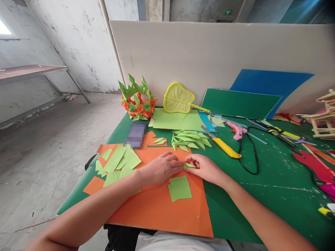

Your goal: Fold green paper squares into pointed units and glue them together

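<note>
Head view: left hand point(161, 169) and right hand point(205, 167) are pinching a folded green paper point(188, 166) between meeting fingertips on the orange sheet point(162, 212); green squares point(180, 188) are lying just nearer, bare green table point(261, 195) is lying open rightward.

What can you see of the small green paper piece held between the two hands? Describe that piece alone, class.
The folded green paper piece is small, light green and pointed, like a flat triangle of thin paper. It sits low over the orange sheet, pinched between the fingers of the left hand and the right hand, which cover parts of it. Its creases are too small to make out.
</note>
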`<control>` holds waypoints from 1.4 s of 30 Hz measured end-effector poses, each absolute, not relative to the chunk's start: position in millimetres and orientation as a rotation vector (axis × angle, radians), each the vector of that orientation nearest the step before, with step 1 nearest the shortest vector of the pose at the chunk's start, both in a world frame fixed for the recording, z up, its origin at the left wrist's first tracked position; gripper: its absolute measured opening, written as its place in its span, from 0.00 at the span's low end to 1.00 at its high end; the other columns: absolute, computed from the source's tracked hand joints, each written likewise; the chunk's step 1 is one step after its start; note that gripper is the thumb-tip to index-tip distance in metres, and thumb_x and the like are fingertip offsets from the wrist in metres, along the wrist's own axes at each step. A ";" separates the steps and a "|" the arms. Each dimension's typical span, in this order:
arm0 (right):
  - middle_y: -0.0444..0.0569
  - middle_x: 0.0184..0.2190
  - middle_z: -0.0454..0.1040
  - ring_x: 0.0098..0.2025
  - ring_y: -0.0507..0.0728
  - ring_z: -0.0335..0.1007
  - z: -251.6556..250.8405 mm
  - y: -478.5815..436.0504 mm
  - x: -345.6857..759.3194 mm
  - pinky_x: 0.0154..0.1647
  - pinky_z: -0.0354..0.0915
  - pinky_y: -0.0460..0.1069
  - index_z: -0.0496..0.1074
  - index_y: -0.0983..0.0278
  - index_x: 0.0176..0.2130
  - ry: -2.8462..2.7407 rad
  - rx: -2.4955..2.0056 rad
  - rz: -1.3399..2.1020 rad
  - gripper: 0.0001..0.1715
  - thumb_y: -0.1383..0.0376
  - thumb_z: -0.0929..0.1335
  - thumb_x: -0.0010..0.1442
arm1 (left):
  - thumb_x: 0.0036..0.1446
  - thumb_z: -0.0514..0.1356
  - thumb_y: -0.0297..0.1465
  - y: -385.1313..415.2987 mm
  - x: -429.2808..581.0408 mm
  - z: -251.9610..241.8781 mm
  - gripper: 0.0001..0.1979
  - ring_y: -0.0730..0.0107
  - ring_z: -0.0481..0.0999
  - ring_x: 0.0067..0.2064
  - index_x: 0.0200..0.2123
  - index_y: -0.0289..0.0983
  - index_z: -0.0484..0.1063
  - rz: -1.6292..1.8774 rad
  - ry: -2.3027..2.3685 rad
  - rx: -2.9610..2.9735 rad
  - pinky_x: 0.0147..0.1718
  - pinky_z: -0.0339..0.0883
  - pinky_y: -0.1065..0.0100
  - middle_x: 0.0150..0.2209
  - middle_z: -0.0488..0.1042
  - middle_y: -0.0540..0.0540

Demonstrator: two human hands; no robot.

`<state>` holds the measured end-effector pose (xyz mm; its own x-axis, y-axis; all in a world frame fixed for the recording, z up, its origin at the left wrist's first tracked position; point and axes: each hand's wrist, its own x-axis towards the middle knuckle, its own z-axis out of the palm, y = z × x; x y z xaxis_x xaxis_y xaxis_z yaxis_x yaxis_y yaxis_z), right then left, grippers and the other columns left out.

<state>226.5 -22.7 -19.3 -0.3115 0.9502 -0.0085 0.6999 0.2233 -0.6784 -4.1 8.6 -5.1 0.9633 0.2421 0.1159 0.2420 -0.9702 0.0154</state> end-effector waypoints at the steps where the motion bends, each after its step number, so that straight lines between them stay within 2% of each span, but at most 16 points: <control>1: 0.41 0.26 0.66 0.26 0.50 0.60 -18.6 -22.5 226.4 0.24 0.57 0.45 0.72 0.60 0.38 -2.083 -1.518 0.841 0.11 0.59 0.69 0.54 | 0.52 0.57 0.24 8.3 -3.7 -4.6 0.26 0.59 0.66 0.51 0.56 0.39 0.63 0.184 0.387 3.103 0.51 0.56 0.59 0.55 0.69 0.45; 6: 0.42 0.25 0.70 0.24 0.50 0.60 -19.1 -21.2 227.7 0.22 0.56 0.45 0.73 0.61 0.34 -2.017 -1.480 0.901 0.09 0.60 0.66 0.57 | 0.49 0.58 0.22 5.2 -1.0 -3.3 0.24 0.59 0.67 0.48 0.52 0.37 0.66 0.194 0.408 3.087 0.50 0.56 0.60 0.49 0.71 0.44; 10: 0.44 0.27 0.74 0.26 0.52 0.66 -24.7 -21.7 225.7 0.26 0.61 0.45 0.73 0.61 0.32 -1.960 -1.495 0.902 0.07 0.62 0.66 0.56 | 0.51 0.56 0.22 4.5 -0.5 -4.5 0.21 0.59 0.67 0.47 0.50 0.36 0.67 0.207 0.427 3.101 0.50 0.56 0.59 0.49 0.70 0.43; 15: 0.46 0.30 0.77 0.29 0.54 0.71 -29.8 -22.6 218.3 0.30 0.67 0.47 0.75 0.62 0.38 -1.861 -1.504 0.880 0.11 0.63 0.67 0.55 | 0.60 0.49 0.22 8.1 -2.3 -7.4 0.16 0.61 0.67 0.45 0.49 0.37 0.68 0.290 0.533 3.122 0.50 0.57 0.58 0.48 0.70 0.42; 17: 0.47 0.31 0.78 0.30 0.54 0.72 -30.4 -22.6 217.1 0.31 0.68 0.48 0.76 0.61 0.40 -1.856 -1.523 0.853 0.12 0.63 0.67 0.55 | 0.60 0.49 0.22 8.1 -2.1 -8.2 0.16 0.61 0.67 0.44 0.49 0.36 0.68 0.299 0.549 3.109 0.49 0.59 0.58 0.48 0.70 0.41; 19: 0.47 0.30 0.78 0.29 0.55 0.73 -30.7 -22.6 217.3 0.30 0.68 0.48 0.76 0.61 0.37 -1.868 -1.544 0.805 0.10 0.63 0.67 0.55 | 0.59 0.50 0.23 6.4 -1.0 -9.1 0.16 0.60 0.67 0.44 0.49 0.35 0.67 0.283 0.551 3.098 0.49 0.59 0.58 0.48 0.69 0.39; 24: 0.45 0.28 0.78 0.26 0.54 0.72 -31.0 -22.2 219.0 0.27 0.66 0.47 0.74 0.61 0.31 -1.899 -1.523 0.752 0.06 0.62 0.67 0.55 | 0.59 0.51 0.24 1.1 2.5 -12.9 0.17 0.59 0.66 0.46 0.51 0.36 0.66 0.295 0.544 3.062 0.49 0.60 0.59 0.48 0.68 0.39; 30: 0.46 0.29 0.77 0.26 0.53 0.71 -27.7 -21.4 219.8 0.26 0.65 0.47 0.74 0.61 0.31 -1.922 -1.526 0.777 0.07 0.62 0.67 0.56 | 0.55 0.54 0.23 1.6 2.5 -11.0 0.19 0.58 0.66 0.47 0.51 0.37 0.66 0.225 0.532 3.043 0.50 0.59 0.59 0.48 0.69 0.41; 34: 0.46 0.31 0.75 0.27 0.53 0.69 -27.9 -21.7 220.5 0.26 0.64 0.47 0.74 0.61 0.32 -1.963 -1.505 0.719 0.07 0.63 0.66 0.57 | 0.57 0.53 0.23 0.7 3.3 -7.8 0.16 0.59 0.66 0.46 0.49 0.37 0.67 0.205 0.550 3.043 0.50 0.59 0.59 0.46 0.70 0.42; 39: 0.44 0.28 0.71 0.25 0.51 0.65 -29.2 -23.9 219.3 0.25 0.61 0.46 0.71 0.61 0.30 -2.058 -1.479 0.568 0.05 0.67 0.65 0.57 | 0.56 0.53 0.23 -0.2 4.4 -9.8 0.12 0.60 0.67 0.45 0.43 0.37 0.69 0.225 0.558 3.029 0.48 0.60 0.60 0.45 0.69 0.42; 42: 0.44 0.28 0.70 0.26 0.50 0.64 -29.2 -25.6 219.6 0.26 0.60 0.45 0.70 0.62 0.30 -2.146 -1.400 0.488 0.07 0.69 0.65 0.58 | 0.57 0.53 0.24 -0.3 4.1 -11.3 0.11 0.60 0.67 0.44 0.44 0.36 0.68 0.267 0.582 3.013 0.48 0.60 0.60 0.44 0.69 0.41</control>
